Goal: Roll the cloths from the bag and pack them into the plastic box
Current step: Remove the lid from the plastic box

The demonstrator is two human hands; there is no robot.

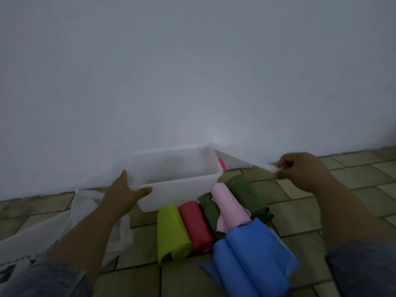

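Note:
A clear plastic box point(182, 189) stands on the tiled floor against the wall, with nothing visible inside. My left hand point(123, 195) grips its near left rim. My right hand point(300, 171) pinches the corner of the box's clear lid point(240, 160), which slopes up from the box's right side; a pink clip point(222, 164) shows there. In front of the box lie rolled cloths side by side: lime green point(171, 231), red point(196, 225), dark green point(246, 194), pale pink point(229, 205) and blue point(250, 260).
A crumpled white plastic bag point(64, 230) lies on the floor at the left, under my left forearm. A plain white wall point(192, 82) rises right behind the box. Olive floor tiles point(353, 174) stretch to the right.

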